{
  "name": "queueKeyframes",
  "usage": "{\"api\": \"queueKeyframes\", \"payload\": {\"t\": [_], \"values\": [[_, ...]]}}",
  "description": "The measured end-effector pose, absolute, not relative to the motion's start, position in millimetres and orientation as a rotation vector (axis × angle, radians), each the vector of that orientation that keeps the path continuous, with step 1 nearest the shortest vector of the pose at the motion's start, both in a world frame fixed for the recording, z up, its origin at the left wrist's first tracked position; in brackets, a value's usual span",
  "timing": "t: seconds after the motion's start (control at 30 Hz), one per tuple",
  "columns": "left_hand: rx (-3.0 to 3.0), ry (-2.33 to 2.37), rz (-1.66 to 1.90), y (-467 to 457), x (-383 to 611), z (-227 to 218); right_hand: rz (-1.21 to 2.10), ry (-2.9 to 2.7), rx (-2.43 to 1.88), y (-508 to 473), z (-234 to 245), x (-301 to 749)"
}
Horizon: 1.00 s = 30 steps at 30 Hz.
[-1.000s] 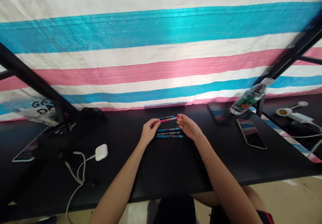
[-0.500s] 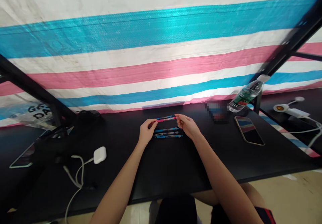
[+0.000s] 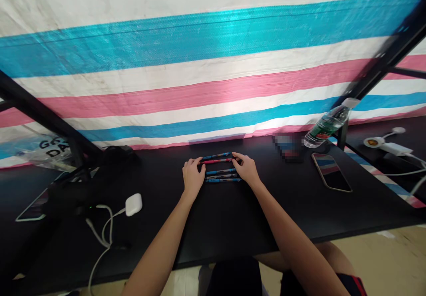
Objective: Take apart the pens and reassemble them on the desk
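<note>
Several pens lie in a row on the black table (image 3: 219, 216): a blue one (image 3: 215, 156) farthest, a pink-red pen (image 3: 218, 160), then more blue pens (image 3: 221, 175) nearer me. My left hand (image 3: 193, 176) rests at the left ends of the pens, fingertips on the pink-red pen. My right hand (image 3: 245, 168) rests at the right ends, its fingertips also on that pen. Both hands lie low on the table with fingers curled onto the pen's ends.
A phone (image 3: 331, 171) lies to the right, a water bottle (image 3: 328, 125) and a blurred item (image 3: 288, 147) behind it. At left are a white charger case (image 3: 133, 204) with cable, a black bag (image 3: 89, 176) and a tablet (image 3: 31, 207). A striped tarp (image 3: 206, 65) hangs behind.
The pink-red pen, held up between both hands, has come down onto the table into the row. Both hands lowered with it and now rest on the table.
</note>
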State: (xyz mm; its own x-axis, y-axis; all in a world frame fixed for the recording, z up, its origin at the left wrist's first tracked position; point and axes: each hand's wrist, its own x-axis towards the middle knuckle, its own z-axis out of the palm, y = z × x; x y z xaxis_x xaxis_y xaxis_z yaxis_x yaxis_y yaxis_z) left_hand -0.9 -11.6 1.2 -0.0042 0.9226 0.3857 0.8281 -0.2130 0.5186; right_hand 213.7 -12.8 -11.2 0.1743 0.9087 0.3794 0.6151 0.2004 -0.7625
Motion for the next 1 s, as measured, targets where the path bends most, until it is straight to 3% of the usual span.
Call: {"api": "queueKeyframes", "payload": {"t": [1.0], "values": [[2.088,1.893,1.065,-13.8,2.4,4.3,0.374,-1.668,-1.424,-13.0,-11.0,211.8]]}}
